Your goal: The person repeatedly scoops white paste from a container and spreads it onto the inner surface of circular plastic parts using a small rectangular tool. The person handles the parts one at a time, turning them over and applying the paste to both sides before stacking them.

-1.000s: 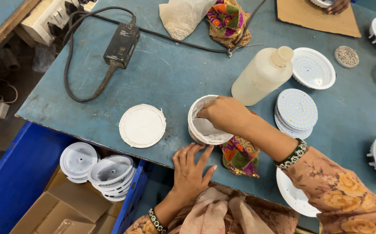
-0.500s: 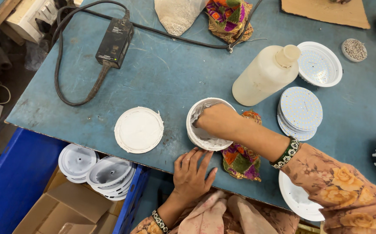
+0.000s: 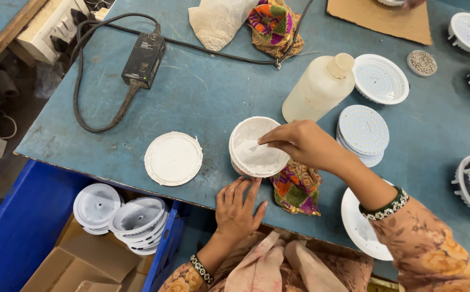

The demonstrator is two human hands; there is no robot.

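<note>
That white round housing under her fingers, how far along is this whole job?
Done, it seems: a white disc lies set aside on the blue table. In hand: the right hand presses fingertips into the white round housing, while the left hand rests flat at the table edge beside it. Left: a stack of dotted round boards and more housings below the table wait untouched.

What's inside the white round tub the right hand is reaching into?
White paste coats the inside of the white tub. The right hand dips a small white tool into it. The hand covers the tub's right edge; depth of paste cannot be told.
</note>
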